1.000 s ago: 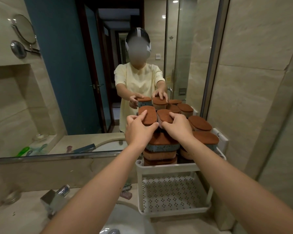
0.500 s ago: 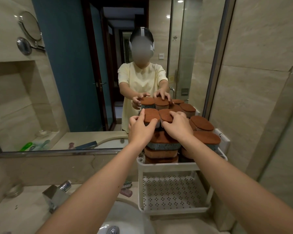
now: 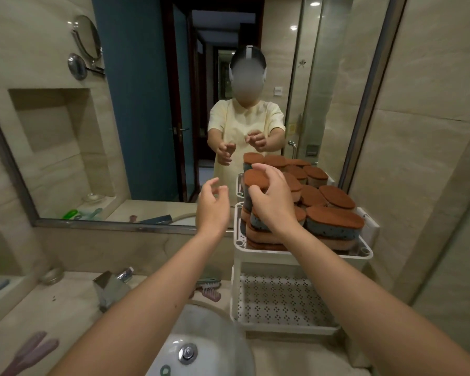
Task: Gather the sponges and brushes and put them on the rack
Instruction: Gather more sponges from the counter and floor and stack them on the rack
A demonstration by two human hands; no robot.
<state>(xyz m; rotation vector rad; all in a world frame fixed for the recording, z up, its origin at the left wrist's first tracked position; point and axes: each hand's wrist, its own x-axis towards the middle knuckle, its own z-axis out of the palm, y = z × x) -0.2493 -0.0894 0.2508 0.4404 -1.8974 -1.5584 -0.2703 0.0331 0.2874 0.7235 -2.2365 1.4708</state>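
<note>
The white rack (image 3: 301, 257) stands at the right end of the counter (image 3: 73, 302), close to the wall. Its top shelf is full of sponges (image 3: 334, 221) with brown tops and blue-grey sides. They sit in piles, pressed close, from the front edge to the back edge. The lower shelf (image 3: 280, 302) has lots of little holes in it.

The right hand (image 3: 273, 202) is up at the front left corner of the top shelf. Its fingers and thumb are bent around the edge of the top sponge (image 3: 255, 180) on that pile. The hand hides part of it, so I cannot tell if it really pinches the sponge or only hangs in front of it.

The left hand (image 3: 213, 207) is in the air just left of the rack. Its fingers are loose and a bit bent, and it holds nothing. It does not touch the rack or any sponge.

Two brushes lie on the counter at the back, just beside the rack's lower left corner: a teal brush (image 3: 209, 282) and a pink brush (image 3: 211, 294) touching it. A purple brush (image 3: 33, 348) lies near the counter's front left corner, well apart from the rack.

The sink (image 3: 217, 335) is at the front edge, between the arms, with a shiny tap (image 3: 111, 286) behind it. The big mirror (image 3: 147, 104) on the wall shows the person, both hands and the sponges again.
</note>
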